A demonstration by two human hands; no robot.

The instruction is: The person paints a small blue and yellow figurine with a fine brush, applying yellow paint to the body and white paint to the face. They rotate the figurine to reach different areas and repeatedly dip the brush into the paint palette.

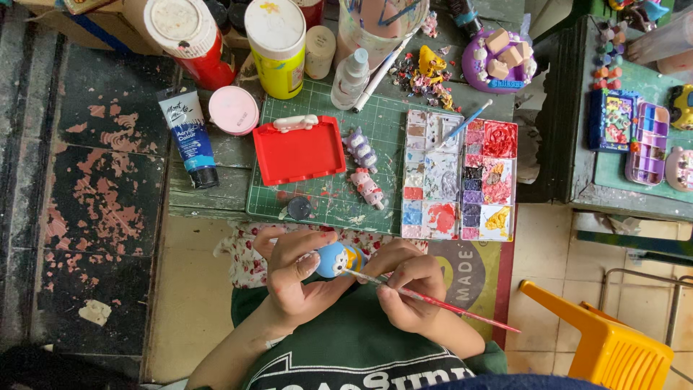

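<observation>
- Closest to us, our left hand [292,278] wraps around a small blue figurine [336,258], fingers curled behind it and thumb across its front, just above our lap and short of the table's [216,189] near edge.
- Our right hand [406,289] pinches a thin brush [433,302] like a pencil; its tip touches the figurine's lower side, while the reddish handle runs away to the right.
- To paint well here, we judge it best to brace the two hands against each other, turn the figurine rather than the brush, and use short, light strokes with little paint on the tip.
- The figurine looks smooth, rounded and glossy, mostly blue with a yellow patch.
- Beyond it, a green cutting mat [328,198] with a printed grid lies on the worn table.
- On the mat sit a red plastic tray [299,150], two small pink-and-purple figures [364,170] and a dark round cap [299,208].
- A white palette [460,175] of square wells, crusted with red, purple, yellow and blue paint, lies right of them, with a blue-handled brush [465,121] across its top.
- Farther back stand a blue paint tube [189,136], a pink lid [233,110], a yellow jar [276,47], a red jar [189,37] and a small clear bottle [351,78].
</observation>
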